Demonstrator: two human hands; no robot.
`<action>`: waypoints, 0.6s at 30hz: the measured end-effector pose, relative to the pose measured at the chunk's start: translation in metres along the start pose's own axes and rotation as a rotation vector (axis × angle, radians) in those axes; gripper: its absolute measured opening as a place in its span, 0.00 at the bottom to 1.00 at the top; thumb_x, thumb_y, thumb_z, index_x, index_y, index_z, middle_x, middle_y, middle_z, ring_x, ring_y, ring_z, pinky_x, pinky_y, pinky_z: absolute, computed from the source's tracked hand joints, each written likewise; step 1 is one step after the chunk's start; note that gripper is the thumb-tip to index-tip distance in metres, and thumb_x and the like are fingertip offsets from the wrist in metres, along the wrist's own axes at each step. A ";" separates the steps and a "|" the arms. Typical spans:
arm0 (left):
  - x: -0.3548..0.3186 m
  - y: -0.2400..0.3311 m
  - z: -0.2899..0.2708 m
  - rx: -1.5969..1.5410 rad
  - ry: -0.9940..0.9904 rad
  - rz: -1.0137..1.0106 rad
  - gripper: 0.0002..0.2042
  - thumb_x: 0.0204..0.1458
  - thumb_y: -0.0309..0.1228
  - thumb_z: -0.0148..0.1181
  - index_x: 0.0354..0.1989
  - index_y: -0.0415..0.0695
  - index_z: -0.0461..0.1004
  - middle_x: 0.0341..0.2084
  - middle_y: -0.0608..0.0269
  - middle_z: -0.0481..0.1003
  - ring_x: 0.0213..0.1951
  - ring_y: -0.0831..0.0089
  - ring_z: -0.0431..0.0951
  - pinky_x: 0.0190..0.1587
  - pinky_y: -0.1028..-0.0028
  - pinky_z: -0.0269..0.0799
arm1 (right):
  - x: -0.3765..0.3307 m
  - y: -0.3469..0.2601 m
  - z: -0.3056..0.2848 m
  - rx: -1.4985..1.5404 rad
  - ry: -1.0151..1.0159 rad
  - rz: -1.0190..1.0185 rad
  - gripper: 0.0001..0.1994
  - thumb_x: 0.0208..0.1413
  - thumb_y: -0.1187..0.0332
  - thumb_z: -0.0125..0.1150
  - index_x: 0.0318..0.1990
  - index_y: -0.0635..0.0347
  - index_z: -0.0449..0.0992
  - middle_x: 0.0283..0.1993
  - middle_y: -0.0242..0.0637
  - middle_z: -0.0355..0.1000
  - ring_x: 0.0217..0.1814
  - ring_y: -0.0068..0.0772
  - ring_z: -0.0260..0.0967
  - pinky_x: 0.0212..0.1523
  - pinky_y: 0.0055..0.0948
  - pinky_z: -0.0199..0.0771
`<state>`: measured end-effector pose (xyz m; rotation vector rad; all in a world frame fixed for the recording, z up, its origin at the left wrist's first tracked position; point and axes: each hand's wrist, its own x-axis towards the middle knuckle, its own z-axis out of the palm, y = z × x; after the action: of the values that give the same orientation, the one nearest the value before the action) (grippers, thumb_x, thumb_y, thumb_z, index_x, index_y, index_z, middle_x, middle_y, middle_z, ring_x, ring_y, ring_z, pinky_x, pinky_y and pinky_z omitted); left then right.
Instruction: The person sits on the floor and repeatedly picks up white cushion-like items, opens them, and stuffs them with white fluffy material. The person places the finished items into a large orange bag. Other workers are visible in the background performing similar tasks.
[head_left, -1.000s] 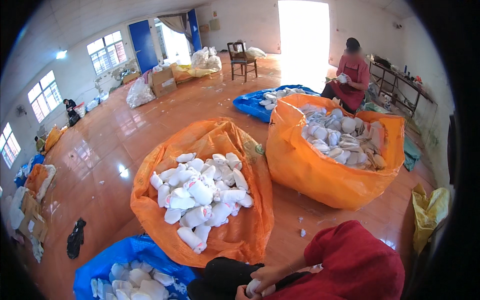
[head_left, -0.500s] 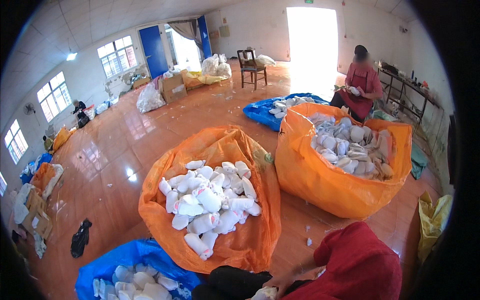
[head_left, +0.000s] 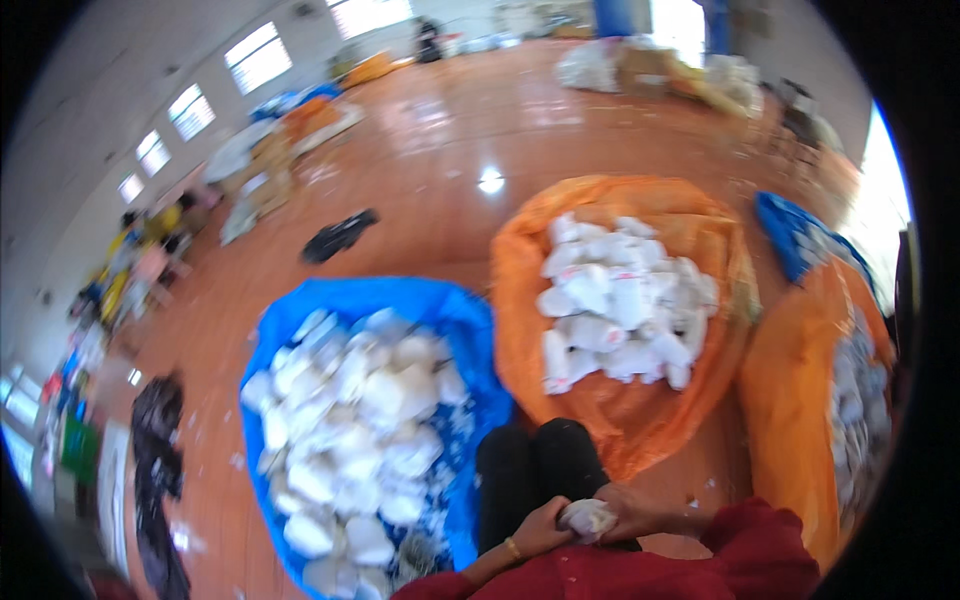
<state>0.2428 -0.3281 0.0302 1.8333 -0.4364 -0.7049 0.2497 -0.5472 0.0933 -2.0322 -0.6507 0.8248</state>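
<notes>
Over my lap, my left hand (head_left: 541, 528) and my right hand (head_left: 624, 514) close from either side on a small off-white plush piece (head_left: 588, 519). Its details are blurred, and my fingers cover parts of it. To the left of my dark-trousered legs lies an open blue sack (head_left: 262, 385) heaped with white, rounded plush pieces (head_left: 355, 430). Ahead and slightly right is an open orange sack (head_left: 625, 430), holding white stuffed plush pieces (head_left: 630, 300) with small pink marks.
A second orange sack (head_left: 785, 400) with greyish-white pieces stands at the right, a blue sheet (head_left: 785, 240) beyond it. Black plastic bags (head_left: 342, 236) lie on the tiled floor. Cardboard boxes (head_left: 645, 72) and bundles line the far walls.
My view has swung left and down, so the blue sack shows much more fully. Both hands now appear together on the plush piece; before, they were mostly out of frame at the lower edge.
</notes>
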 end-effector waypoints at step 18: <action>-0.013 -0.014 0.022 0.114 0.234 0.057 0.18 0.40 0.37 0.62 0.38 0.41 0.70 0.33 0.54 0.70 0.40 0.58 0.70 0.46 0.67 0.65 | 0.011 0.055 0.029 0.089 -0.001 0.229 0.34 0.32 0.53 0.74 0.43 0.72 0.69 0.40 0.53 0.72 0.44 0.42 0.72 0.41 0.35 0.72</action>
<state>0.2181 -0.3316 0.0147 1.9748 -0.3787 -0.4266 0.2430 -0.5535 0.0309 -2.0494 -0.3788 0.9696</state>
